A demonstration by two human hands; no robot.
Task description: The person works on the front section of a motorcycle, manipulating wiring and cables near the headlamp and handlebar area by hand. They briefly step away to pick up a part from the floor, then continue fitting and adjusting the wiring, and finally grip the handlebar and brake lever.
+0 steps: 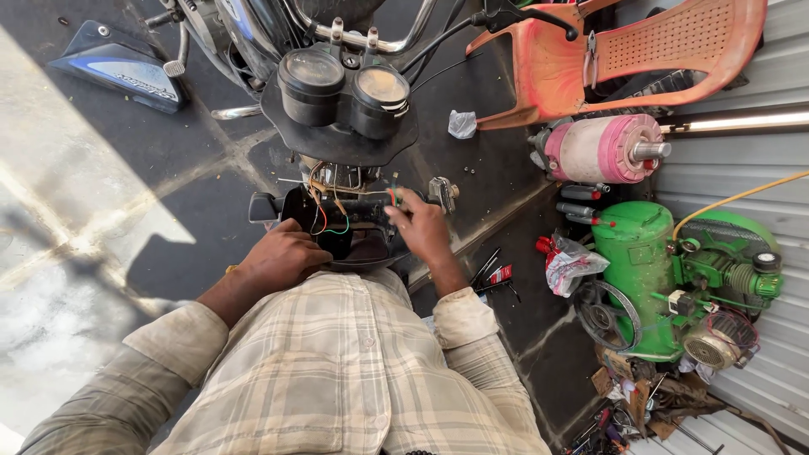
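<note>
— What's in the person's hands?

— A black headlight housing (337,221), held low under the motorcycle's twin gauges (345,87), coloured wires (327,215) spilling from it. The left hand (282,257) has its fingers curled round the housing's near edge; the right hand (421,226) pinches the wiring at its right side.

— Anything around?

— A green air compressor (674,282) to the right, an orange plastic chair (624,50) beyond, tools on the floor (497,271).
</note>
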